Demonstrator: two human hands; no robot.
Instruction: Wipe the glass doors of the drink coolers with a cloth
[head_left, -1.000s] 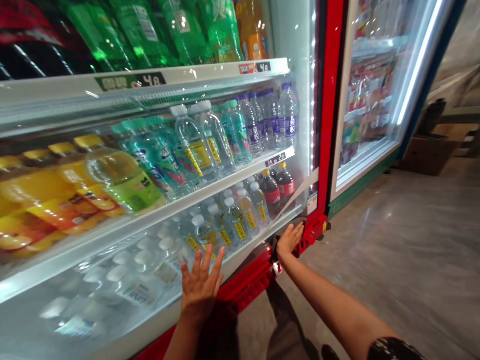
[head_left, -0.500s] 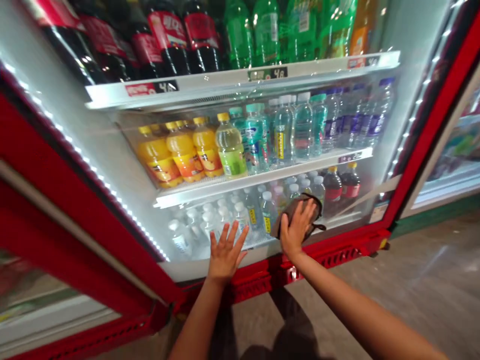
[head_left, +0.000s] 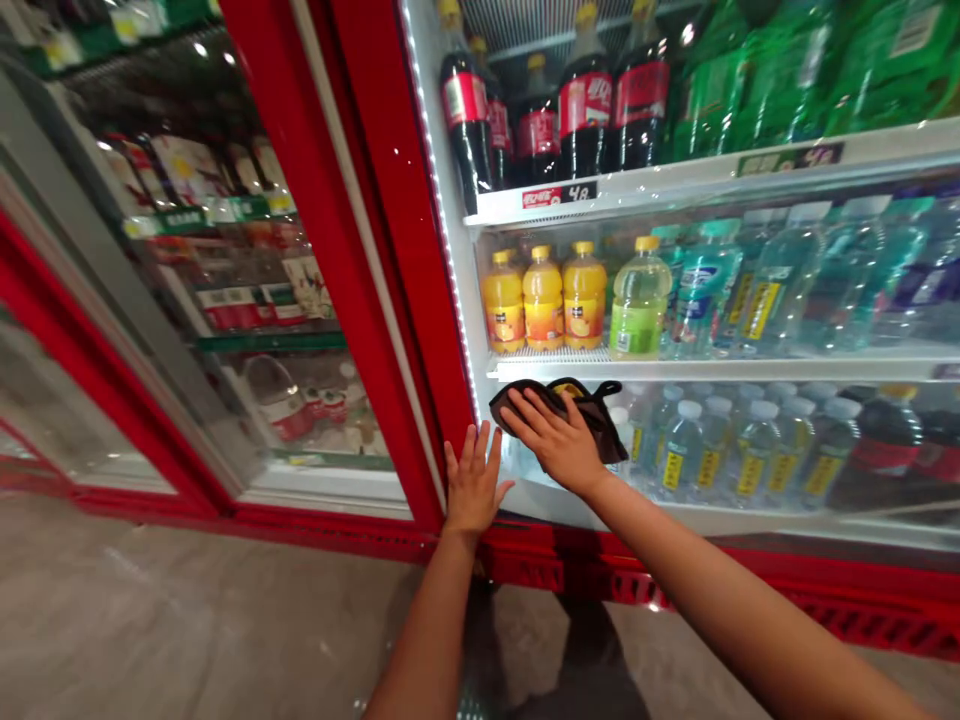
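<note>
My right hand presses a dark brown cleaning cloth with black edging and a small loop against the glass door of the drinks fridge. Its fingers lie flat over the cloth, which is partly folded. To the left and slightly lower, my left hand is open with fingers spread, by the lower left corner of the door and its red frame. Nothing is in the left hand. Orange juice bottles stand behind the glass just above the cloth. Part of the bottom shelf is hidden by my right hand and the cloth.
Cola bottles and green bottles fill the upper shelf. Clear water bottles stand on the bottom one. Another red-framed cabinet with packaged goods adjoins on the left. A grey floor lies below.
The view has swung left. My right hand and the cloth have moved left across the glass to the juice bottles' side. My left hand has shifted left to the door's frame edge.
</note>
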